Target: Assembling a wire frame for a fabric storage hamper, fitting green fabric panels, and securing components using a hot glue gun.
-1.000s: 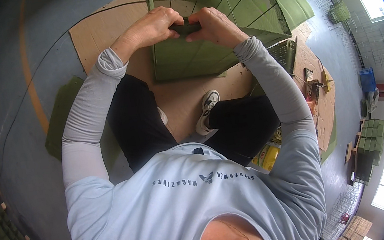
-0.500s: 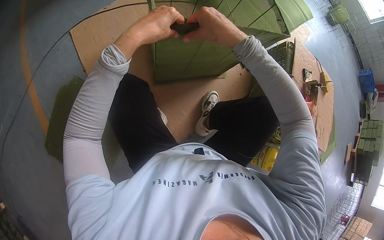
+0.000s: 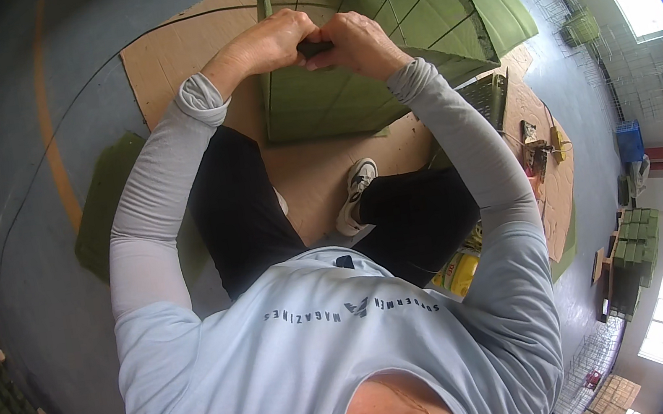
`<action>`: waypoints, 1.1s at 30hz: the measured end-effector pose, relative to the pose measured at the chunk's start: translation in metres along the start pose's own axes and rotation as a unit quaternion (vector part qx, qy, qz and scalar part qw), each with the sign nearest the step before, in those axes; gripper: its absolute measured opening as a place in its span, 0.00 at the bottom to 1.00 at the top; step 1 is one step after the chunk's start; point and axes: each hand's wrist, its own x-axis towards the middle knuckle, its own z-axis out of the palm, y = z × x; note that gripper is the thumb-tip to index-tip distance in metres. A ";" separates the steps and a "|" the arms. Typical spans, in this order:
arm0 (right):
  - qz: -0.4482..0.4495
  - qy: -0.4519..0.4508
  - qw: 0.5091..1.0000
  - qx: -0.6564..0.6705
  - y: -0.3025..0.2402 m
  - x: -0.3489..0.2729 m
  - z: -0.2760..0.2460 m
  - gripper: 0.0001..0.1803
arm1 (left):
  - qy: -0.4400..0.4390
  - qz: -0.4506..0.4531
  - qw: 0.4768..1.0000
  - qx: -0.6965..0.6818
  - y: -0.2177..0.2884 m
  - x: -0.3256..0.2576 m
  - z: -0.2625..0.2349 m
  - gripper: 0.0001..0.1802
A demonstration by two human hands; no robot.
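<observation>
A green fabric-like sheet [image 3: 325, 102] covers the near side of a box-shaped wire frame [image 3: 396, 18] in front of me. At its near upper edge, my left hand [image 3: 274, 40] is closed with its fingers curled over a dark green fold [image 3: 314, 47]. My right hand [image 3: 362, 43] is closed on the same fold from the right, thumb below, and nearly meets the left. The fingertips of both hands are partly hidden. Inside the frame, more green sheet shows behind the thin wires.
Brown cardboard [image 3: 195, 50] lies under the box and around my shoes. Tools [image 3: 537, 151] rest on cardboard at the right, and a yellow package [image 3: 463, 273] sits by my right leg. A green piece [image 3: 115, 203] lies on the grey floor at left. Green stacks [image 3: 637, 239] stand farther right.
My right hand has shifted left along the edge, closing the gap to my left hand. Less of the dark fold shows between them. My left hand has barely moved.
</observation>
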 end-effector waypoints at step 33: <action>0.031 0.046 0.998 -0.009 0.064 -0.064 -0.018 0.24 | -0.021 -0.080 0.996 0.038 0.020 0.014 0.001 0.27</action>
